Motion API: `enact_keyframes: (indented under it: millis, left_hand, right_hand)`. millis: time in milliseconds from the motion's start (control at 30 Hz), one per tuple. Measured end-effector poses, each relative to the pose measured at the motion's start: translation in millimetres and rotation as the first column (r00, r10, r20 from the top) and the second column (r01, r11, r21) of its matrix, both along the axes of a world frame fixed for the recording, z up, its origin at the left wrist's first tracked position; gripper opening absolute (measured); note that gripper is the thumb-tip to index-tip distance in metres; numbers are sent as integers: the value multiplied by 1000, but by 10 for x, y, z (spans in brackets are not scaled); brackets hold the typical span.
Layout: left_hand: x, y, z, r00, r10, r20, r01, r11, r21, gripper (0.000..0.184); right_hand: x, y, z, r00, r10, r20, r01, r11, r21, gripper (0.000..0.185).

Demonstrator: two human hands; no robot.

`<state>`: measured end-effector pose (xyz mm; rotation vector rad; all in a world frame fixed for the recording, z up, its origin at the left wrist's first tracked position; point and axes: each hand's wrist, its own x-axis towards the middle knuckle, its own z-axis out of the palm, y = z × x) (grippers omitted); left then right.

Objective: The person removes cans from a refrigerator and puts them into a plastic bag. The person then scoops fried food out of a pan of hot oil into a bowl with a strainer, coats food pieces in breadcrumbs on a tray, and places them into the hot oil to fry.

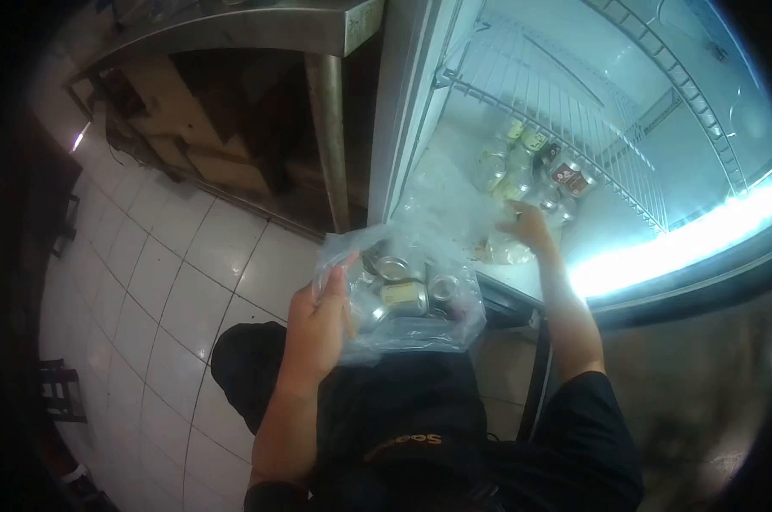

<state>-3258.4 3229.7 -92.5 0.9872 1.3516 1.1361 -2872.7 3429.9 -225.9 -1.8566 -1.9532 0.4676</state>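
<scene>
My left hand (319,322) is closed on the edge of a clear plastic bag (390,334) in front of my lap. Inside the bag lie several drink cans, among them a pale yellow can (405,297) on its side. My right hand (529,227) reaches into the lit fridge, low over its floor. Its thumb and fingers are bent with a gap between them, and I see nothing in them. Just beyond it stands a group of cans (565,175), some yellow-green, some dark red. Crumpled clear plastic (510,250) lies under the hand.
A white wire shelf (565,111) crosses the fridge above the cans. The fridge's side wall (412,111) rises on the left, and a bright light strip (684,247) runs along the right. A metal table (258,34) with a leg stands to the left on the tiled floor (160,282).
</scene>
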Motion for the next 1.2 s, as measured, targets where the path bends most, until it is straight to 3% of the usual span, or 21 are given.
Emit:
enact_keyframes:
  millis: [100, 167, 200, 367, 433, 467, 567, 633, 667, 733, 767, 800, 867, 900, 933, 1033, 1100, 1133, 1200]
  left_hand:
    - [-1, 4, -13, 1000, 7, -6, -7, 1000, 13, 55]
    - [1, -29, -32, 1000, 4, 2, -4, 1000, -4, 55]
    - [-3, -21, -32, 1000, 6, 29, -6, 1000, 13, 49]
    - [-1, 1, -38, 999, 12, 38, -14, 999, 45, 42]
    - [13, -8, -21, 1000, 0, -8, 0, 1000, 23, 57]
    - [15, -12, -36, 1000, -5, -11, 5, 1000, 14, 57]
    - [2, 11, -53, 1000, -1, 28, 0, 999, 34, 42]
    - [3, 2, -45, 1000, -10, -5, 10, 999, 46, 42]
    - [6, 2, -42, 1000, -13, -3, 13, 999, 46, 42]
    - [20, 2, -43, 1000, 11, 24, -12, 999, 32, 42]
    - [22, 1, -44, 1000, 9, 28, -10, 999, 33, 42]
    - [18, 0, -45, 1000, 8, 28, -9, 999, 32, 42]
    - [6, -7, -55, 1000, 7, 27, -8, 1000, 27, 42]
    - [-1, -8, -62, 1000, 3, 15, -3, 999, 33, 42]
    - [-4, -8, -66, 1000, -1, 3, 1, 999, 39, 43]
    - [8, -2, -48, 999, 11, 36, -12, 999, 34, 43]
    - [1, 1, -41, 1000, 2, 17, -3, 999, 37, 43]
    - [-4, 3, -41, 1000, -5, -3, 6, 999, 39, 43]
    - [-6, 3, -57, 1000, 1, 7, -1, 1000, 28, 43]
  right_hand:
    - [107, 113, 325, 991, -77, -107, 76, 997, -11, 62]
    - [148, 110, 360, 916, -333, -223, 296, 938, -181, 61]
    - [172, 73, 349, 915, -336, -222, 301, 937, -179, 61]
    - [455, -49, 342, 969, -162, -188, 100, 947, -305, 49]
    - [395, -157, 597, 904, -302, -304, 128, 868, -479, 45]
    - [372, -216, 802, 892, -290, -346, 81, 857, -510, 45]
    - [485, -110, 928, 966, -40, -256, -90, 874, -477, 45]
    - [368, -227, 1070, 783, -367, -502, 65, 851, -521, 40]
    - [413, -177, 968, 783, -369, -501, 69, 852, -520, 40]
    - [416, -58, 793, 846, -501, -181, 352, 782, -514, 28]
    - [374, -180, 862, 744, -524, -415, 233, 785, -574, 33]
    - [383, -252, 803, 745, -524, -413, 234, 785, -573, 33]
    - [422, -323, 539, 406, -663, -629, 343, 748, -567, 44]
    - [427, -321, 385, 269, -718, -643, 372, 693, -618, 51]
    - [411, -417, 307, 232, -706, -669, 361, 702, -614, 59]
    - [403, -605, -56, 222, -625, -749, 277, 777, -566, 61]
    - [294, -725, -143, 567, -539, -623, 350, 842, -410, 59]
    - [291, -746, -112, 564, -542, -623, 352, 840, -412, 59]
    - [300, -794, -31, 751, -506, -425, 362, 853, -376, 65]
